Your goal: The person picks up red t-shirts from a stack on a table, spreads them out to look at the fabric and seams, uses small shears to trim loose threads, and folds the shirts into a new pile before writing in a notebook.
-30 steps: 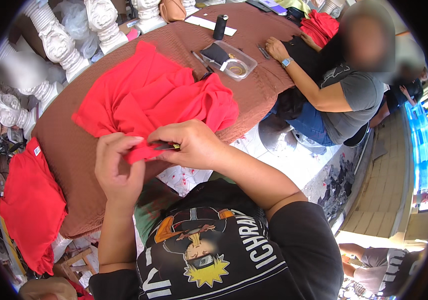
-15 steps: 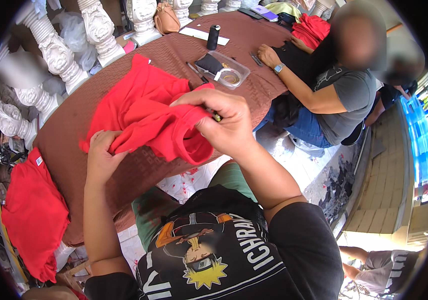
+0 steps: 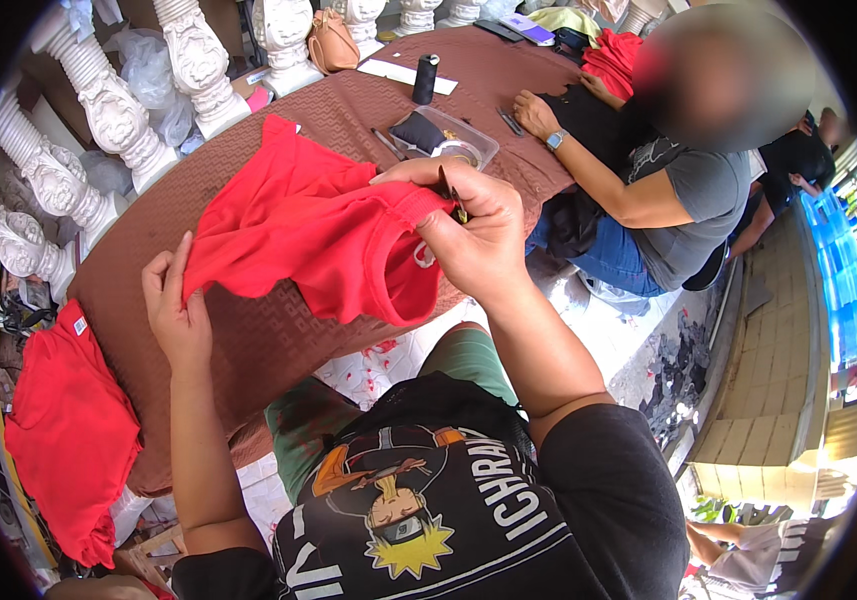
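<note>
Red cloth (image 3: pixel 288 225) hangs between both hands over the near edge of the brown table (image 3: pixel 113 290). The left hand (image 3: pixel 178 305) pinches one end; the right hand (image 3: pixel 478 225) grips the banded opening and a small dark tool (image 3: pixel 458 203). I'd keep that tip off the fabric. The plastic box (image 3: pixel 489 152) crowds the right; there's more room leftward.

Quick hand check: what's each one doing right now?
Left hand: pinching the edge of the red fabric.
Right hand: closed on the red fabric, plus a small dark-and-yellow tool.
</note>
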